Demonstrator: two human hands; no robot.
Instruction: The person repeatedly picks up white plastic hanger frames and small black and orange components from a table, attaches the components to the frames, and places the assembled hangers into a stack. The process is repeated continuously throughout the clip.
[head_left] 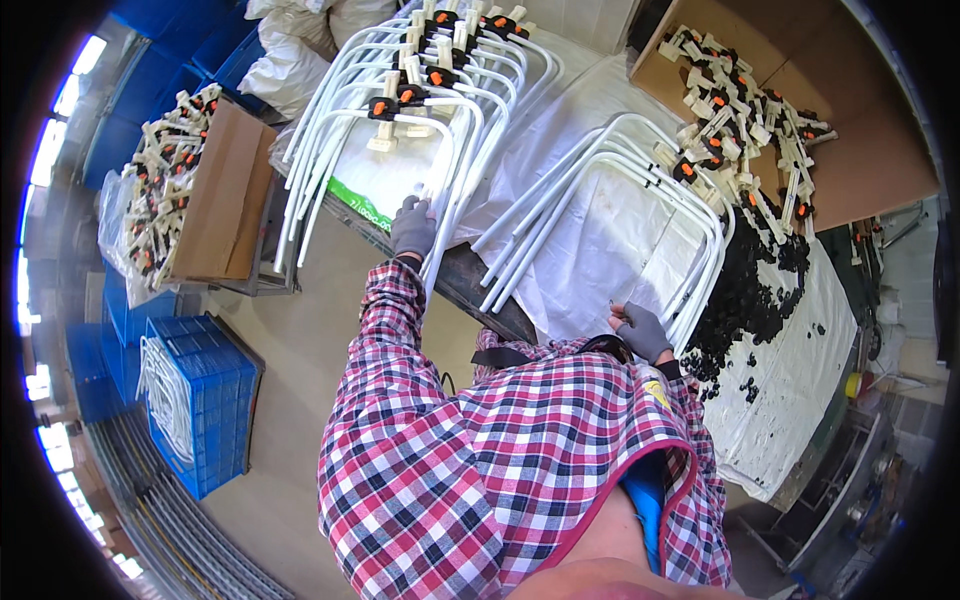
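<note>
My left hand (413, 230), in a grey fingerless glove, reaches in beside the near ends of white bent tubes (468, 150) stacked at the left. Its fingers are curled in; a whitish bit shows at the tips, too small to name. Black clips with orange knobs and cream plastic arms (411, 94) sit on the bends of those tubes. My right hand (643, 331), gloved alike, is beside a second stack of white bent tubes (600, 170). Its thumb and fingertips come together, and what they hold, if anything, is hard to make out.
An open carton (860, 150) spills clip parts at the back right, beside a heap of small black pieces (735, 300) on white sheeting (790, 400). Left of the table stands another carton of clips (225, 195). A blue crate (215, 400) with white tubes is on the floor.
</note>
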